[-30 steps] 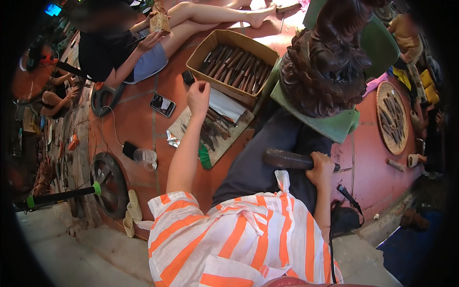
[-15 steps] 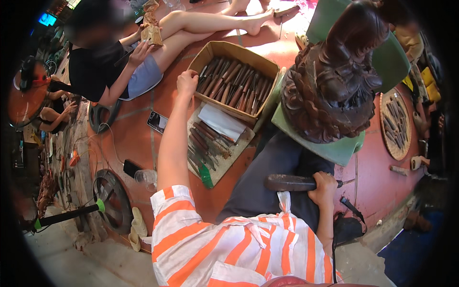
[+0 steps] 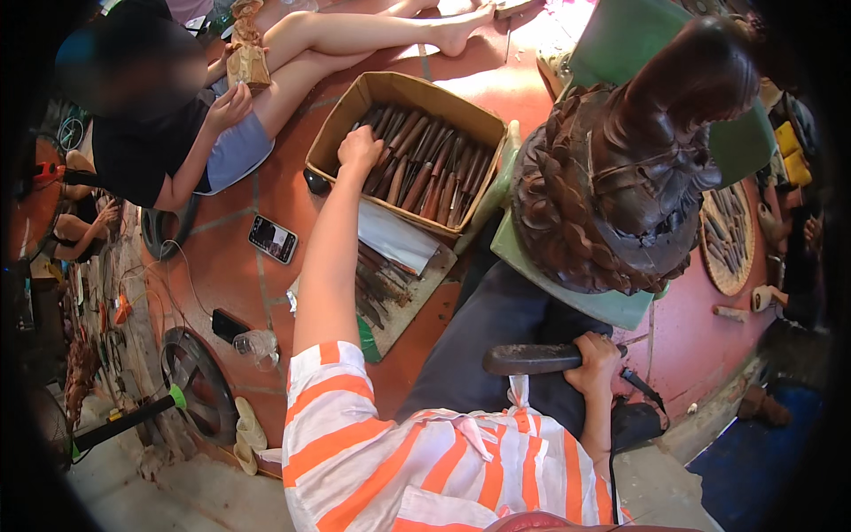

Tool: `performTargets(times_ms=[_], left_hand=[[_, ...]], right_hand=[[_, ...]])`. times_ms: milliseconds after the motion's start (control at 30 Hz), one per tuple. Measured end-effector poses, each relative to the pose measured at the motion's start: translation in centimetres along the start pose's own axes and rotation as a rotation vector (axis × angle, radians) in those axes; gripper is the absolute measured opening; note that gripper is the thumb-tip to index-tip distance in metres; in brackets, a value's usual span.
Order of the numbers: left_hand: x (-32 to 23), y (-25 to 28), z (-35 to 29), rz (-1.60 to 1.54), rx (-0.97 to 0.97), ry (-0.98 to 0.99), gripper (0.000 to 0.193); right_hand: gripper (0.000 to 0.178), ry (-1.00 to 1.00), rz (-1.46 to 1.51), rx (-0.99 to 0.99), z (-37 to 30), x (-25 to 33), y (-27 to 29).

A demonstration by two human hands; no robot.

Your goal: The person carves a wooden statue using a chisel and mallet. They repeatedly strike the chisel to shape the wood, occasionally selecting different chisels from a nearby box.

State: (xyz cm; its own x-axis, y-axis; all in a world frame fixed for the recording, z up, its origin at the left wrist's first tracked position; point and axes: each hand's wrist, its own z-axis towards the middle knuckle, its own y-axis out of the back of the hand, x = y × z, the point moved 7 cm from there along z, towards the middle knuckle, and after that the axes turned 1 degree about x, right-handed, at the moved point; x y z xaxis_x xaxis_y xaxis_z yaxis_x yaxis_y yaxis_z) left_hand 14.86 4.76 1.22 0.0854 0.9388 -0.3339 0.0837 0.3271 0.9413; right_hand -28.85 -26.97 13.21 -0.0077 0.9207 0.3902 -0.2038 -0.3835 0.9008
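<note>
My left hand [image 3: 360, 152] reaches into a cardboard box [image 3: 439, 99] packed with wooden-handled carving chisels [image 3: 434, 168]. Its fingers are curled down at the chisels on the box's left side; the fingertips are hidden, so what they grip does not show. Near my lap, my right hand [image 3: 596, 365] is wrapped round the handle of a dark wooden mallet [image 3: 532, 359], whose thick head points left. A large dark wood carving [image 3: 612, 204] with leafy relief stands tilted on a green plastic chair [image 3: 567, 288] in front of me.
Below the box lies a board [image 3: 412, 319] with more chisels and a white folded sheet [image 3: 396, 239]. A phone [image 3: 272, 239] and a plastic cup [image 3: 258, 347] are at left. Another person [image 3: 146, 133] sits holding a small carving [image 3: 248, 66]. A round basket [image 3: 729, 239] of tools is at right.
My left hand has moved from the box's left rim inward, down onto the chisels. The right hand still holds the mallet. The view has shifted slightly.
</note>
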Motion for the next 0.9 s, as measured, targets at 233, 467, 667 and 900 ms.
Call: performTargets(times_ms=[233, 467, 667, 900], left_hand=[[-7.5, -3.5, -3.8, -0.223, 0.513, -0.339, 0.025], [-9.4, -6.3, -5.6, -0.006, 0.306, -0.460, 0.030], [-10.2, -6.7, -5.5, -0.074, 0.278, -0.508, 0.026], [-11.5, -4.2, -5.7, -0.143, 0.247, -0.458, 0.025]], right_hand=[[0.019, -0.020, -0.003, 0.023, 0.4, -0.4, -0.4], [0.018, -0.031, -0.023, 0.029, 0.4, -0.4, -0.3], [0.018, -0.019, -0.009, 0.002, 0.4, -0.2, 0.1], [0.018, -0.024, -0.015, -0.002, 0.2, -0.4, -0.1]])
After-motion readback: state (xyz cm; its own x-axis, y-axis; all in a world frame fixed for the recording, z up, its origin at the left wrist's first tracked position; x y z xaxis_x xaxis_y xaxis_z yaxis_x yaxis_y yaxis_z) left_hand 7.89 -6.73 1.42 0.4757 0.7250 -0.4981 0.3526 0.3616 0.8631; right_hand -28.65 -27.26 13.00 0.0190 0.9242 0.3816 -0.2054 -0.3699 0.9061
